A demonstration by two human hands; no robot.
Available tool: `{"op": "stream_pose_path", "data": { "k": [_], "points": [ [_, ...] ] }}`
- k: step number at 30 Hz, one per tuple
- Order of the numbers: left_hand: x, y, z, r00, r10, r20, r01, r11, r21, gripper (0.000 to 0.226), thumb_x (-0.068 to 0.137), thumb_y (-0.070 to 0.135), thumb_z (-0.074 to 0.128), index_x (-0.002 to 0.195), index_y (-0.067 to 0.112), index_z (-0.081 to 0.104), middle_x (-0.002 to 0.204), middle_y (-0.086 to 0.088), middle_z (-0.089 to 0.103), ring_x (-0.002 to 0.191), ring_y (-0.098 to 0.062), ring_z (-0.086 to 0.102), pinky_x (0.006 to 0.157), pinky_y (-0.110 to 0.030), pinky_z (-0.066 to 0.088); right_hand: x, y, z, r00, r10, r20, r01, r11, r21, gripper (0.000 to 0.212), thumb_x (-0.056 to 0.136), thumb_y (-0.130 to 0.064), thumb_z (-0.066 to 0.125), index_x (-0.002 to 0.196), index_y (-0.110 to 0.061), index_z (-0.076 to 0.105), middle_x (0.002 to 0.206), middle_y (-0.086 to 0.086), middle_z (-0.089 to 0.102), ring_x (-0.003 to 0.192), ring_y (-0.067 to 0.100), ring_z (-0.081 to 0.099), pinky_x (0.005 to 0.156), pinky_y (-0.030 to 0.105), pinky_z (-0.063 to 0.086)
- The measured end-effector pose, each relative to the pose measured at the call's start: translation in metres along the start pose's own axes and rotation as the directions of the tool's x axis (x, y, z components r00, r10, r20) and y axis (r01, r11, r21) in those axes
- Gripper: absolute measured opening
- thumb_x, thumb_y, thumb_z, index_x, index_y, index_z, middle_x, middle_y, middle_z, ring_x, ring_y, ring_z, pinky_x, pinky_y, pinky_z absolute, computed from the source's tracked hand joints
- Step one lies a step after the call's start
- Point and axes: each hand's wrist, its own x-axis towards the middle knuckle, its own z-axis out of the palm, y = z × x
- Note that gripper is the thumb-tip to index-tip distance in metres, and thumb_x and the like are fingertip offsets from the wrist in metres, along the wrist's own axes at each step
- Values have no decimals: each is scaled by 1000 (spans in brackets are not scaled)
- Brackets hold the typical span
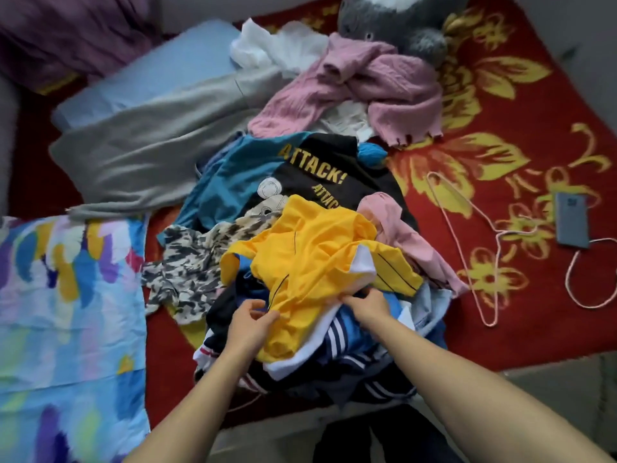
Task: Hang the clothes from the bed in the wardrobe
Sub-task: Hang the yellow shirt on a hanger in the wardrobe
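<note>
Where both hands meet: the yellow shirt (314,248), on top of the pile of clothes (350,359), just below the centre of the frame, on the bed.
Yellow shirt, look: bright yellow thin fabric with white bands and a few thin dark lines, crumpled and folded over itself.
Yellow shirt, lie: its long axis runs from the lower centre up toward the middle of the frame. A white-banded part sticks out to the right. Which end is the neck cannot be told.
Left hand (250,324): fingers (263,317) curled, pinching the shirt's lower left edge.
Right hand (367,305): thumb and fingers pinching the fabric at its lower right.
Behind the shirt: a black shirt (334,158) lettered ATTACK, then a pink sweater (367,81) in the upper middle.
Right of frame: a pink wire hanger (449,225) lies flat on the red flowered bed cover (534,135), apart from the pile, with a phone (571,219) beyond it.
Lower left: a multicoloured sheet (66,312).
</note>
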Motion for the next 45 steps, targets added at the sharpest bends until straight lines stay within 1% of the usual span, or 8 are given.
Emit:
{"op": "stream_pose_path", "data": {
  "k": [10,16,24,28,33,36,39,45],
  "points": [
    [19,116,81,770,581,263,-635,663,396,58,87,32,64,140,30,41,135,-1,45,124,-19,43,97,-32,39,4,-9,-89,994,28,103,-84,798,597,16,94,-3,45,90,-7,60,73,9,66,59,20,62,56,33,52],
    [29,144,164,708,544,451,-698,439,566,80,85,41,62,149,41,14,135,-4,43,122,-27,44,98,-46,42,-1,16,-150,984,-82,155,-18,832,554,21,91,0,48,95,-6,68,84,16,67,75,28,61,64,35,48],
    [13,173,189,774,480,412,-628,506,591,38,84,43,66,107,13,64,107,-8,65,103,-30,58,84,-39,49,-20,29,-187,902,-222,371,-44,807,590,38,81,-10,66,115,8,63,115,27,65,101,38,63,90,44,49],
    [-6,180,166,713,525,465,-646,233,727,9,77,17,62,83,22,57,108,-1,55,103,-26,52,82,-41,47,-39,7,-199,835,-329,440,210,931,299,44,61,-6,70,99,12,59,92,17,67,85,28,62,81,40,48],
    [-36,179,139,749,404,526,-647,615,450,51,70,19,70,116,32,52,89,-8,64,80,-23,60,71,-35,51,-72,-41,-219,721,-410,558,526,849,-56,13,59,-8,59,69,-4,52,68,5,44,64,18,40,61,34,30],
    [-60,183,124,726,501,471,-685,586,433,12,80,21,69,74,27,60,67,2,57,71,-20,55,63,-32,43,-92,-59,-232,679,-436,591,643,741,-192,4,66,1,55,70,0,57,64,-2,47,58,11,44,56,26,35],
    [-85,188,98,712,680,175,-677,597,431,25,78,29,65,60,13,59,63,0,51,65,-19,50,61,-34,36,-106,-66,-242,746,-533,399,665,633,-396,7,66,-2,59,64,-8,56,60,-4,48,54,10,45,52,27,33],
    [-192,196,32,329,922,-205,-852,384,356,23,64,8,53,48,22,45,104,-11,70,98,-21,61,80,-25,44,-137,-81,-221,504,-863,-40,656,413,-632,10,80,-17,59,72,-17,54,71,2,47,61,25,46,46,29,22]
  ]
}}
